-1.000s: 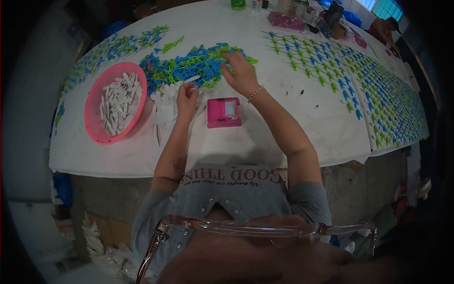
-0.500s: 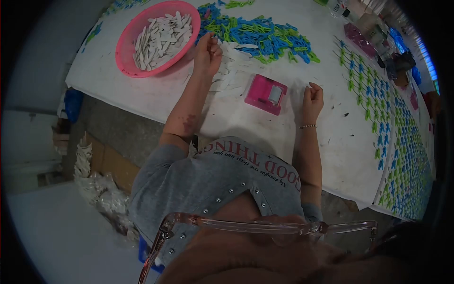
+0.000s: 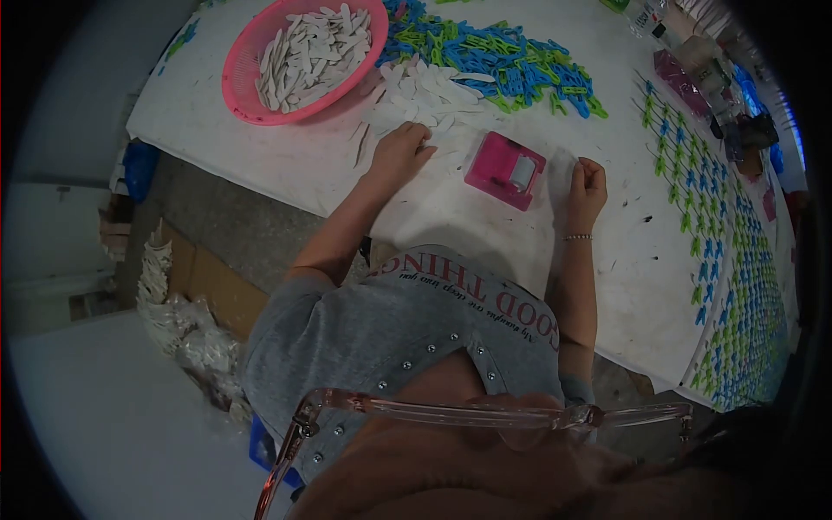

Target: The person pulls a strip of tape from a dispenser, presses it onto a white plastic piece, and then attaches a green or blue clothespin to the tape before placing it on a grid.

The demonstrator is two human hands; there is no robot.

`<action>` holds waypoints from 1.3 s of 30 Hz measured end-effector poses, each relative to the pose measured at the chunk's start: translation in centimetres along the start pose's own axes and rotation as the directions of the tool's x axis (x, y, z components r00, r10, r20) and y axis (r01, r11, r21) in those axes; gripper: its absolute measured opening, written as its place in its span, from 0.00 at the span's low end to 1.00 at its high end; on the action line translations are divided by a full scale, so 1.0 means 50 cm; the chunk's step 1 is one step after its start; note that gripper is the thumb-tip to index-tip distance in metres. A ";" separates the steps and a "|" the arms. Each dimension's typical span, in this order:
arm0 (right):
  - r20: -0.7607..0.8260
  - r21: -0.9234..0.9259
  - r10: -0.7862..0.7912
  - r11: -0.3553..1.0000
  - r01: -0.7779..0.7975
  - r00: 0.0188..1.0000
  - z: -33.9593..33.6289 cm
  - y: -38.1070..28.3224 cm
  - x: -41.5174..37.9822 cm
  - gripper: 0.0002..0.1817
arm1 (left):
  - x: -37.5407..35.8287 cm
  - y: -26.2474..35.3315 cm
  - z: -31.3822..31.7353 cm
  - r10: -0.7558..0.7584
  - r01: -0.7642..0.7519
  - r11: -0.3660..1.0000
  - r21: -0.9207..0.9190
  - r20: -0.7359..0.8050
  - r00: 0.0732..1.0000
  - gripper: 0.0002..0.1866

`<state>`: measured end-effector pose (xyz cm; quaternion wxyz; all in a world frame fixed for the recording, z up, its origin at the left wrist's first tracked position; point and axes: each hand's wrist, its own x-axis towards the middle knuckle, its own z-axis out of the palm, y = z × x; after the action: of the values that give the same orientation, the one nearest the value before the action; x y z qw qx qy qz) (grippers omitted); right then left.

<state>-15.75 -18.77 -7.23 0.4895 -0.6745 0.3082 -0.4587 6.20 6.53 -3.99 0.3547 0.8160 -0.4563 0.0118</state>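
Pink and round, a basket [image 3: 246,65] stood towards the left of the white-covered table [image 3: 191,134], heaped inside with flat white strips [image 3: 316,56]. Just below and right of it, the left hand [image 3: 403,154] was low over the cloth, back upwards, its fingers loosely bent and its thumb pointing right; whether they pinched anything could not be told. Beyond those fingertips lay a loose pile of white strips [image 3: 426,94], next to the basket's right side. A tangled heap of blue and green pegs [image 3: 494,56] stretched away to the right behind that pile. Nearer the person, between the two hands and touching neither, sat a squat pink box [image 3: 498,160] with a pale piece set into its right side. Beside it, on the right, the right hand [image 3: 588,186] held its fingers curled towards the thumb; whether anything was between them could not be told. A beaded bracelet [image 3: 578,237] circled that wrist. Farther right, well apart from the hand, blue and green pegs lay in spaced rows [image 3: 696,245], with a denser spread [image 3: 745,321] past them.
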 end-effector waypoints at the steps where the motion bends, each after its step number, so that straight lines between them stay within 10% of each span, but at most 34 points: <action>1: 0.000 -0.009 -0.004 1.000 0.004 1.000 0.001 -0.006 -0.001 0.05 | 0.003 -0.004 -0.004 0.018 -0.020 0.999 0.044 0.040 0.999 0.09; 6: 0.105 -0.251 -0.138 0.955 0.161 0.985 0.018 -0.094 -0.012 0.05 | 0.038 -0.008 -0.025 0.108 -0.115 0.981 0.159 0.052 0.993 0.08; 12: 0.426 -0.258 -0.527 0.708 0.658 0.735 0.084 -0.242 -0.011 0.08 | 0.096 0.100 -0.060 0.257 -0.173 0.936 -0.307 0.259 0.931 0.06; 16: 0.604 -0.218 -0.390 0.758 0.615 0.695 0.066 -0.243 -0.012 0.09 | 0.125 0.122 -0.023 0.440 -0.307 0.829 -0.467 0.208 0.873 0.07; 18: 0.602 -0.224 -0.148 0.912 0.344 0.785 0.052 -0.232 -0.022 0.11 | 0.136 0.126 0.002 0.446 -0.300 0.802 -0.517 0.183 0.876 0.08; 20: 0.587 -0.262 -0.130 0.903 0.339 0.799 0.043 -0.213 -0.029 0.12 | 0.141 0.129 0.032 0.277 0.109 0.565 -0.818 0.312 0.909 0.07; 23: 0.538 -0.294 -0.183 0.874 0.387 0.823 0.044 -0.181 -0.043 0.13 | 0.152 0.123 0.067 0.288 0.163 0.425 -0.890 0.304 0.908 0.06; 39: 0.589 -0.297 -0.401 0.700 0.649 0.702 0.034 -0.141 -0.050 0.10 | 0.136 0.107 0.044 0.472 -0.296 0.775 -0.558 0.201 0.858 0.05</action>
<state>-15.37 -13.65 -1.53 0.2070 -0.9263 0.0676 -0.3076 5.47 -1.52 -0.26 0.4652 0.5704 -0.6546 -0.1725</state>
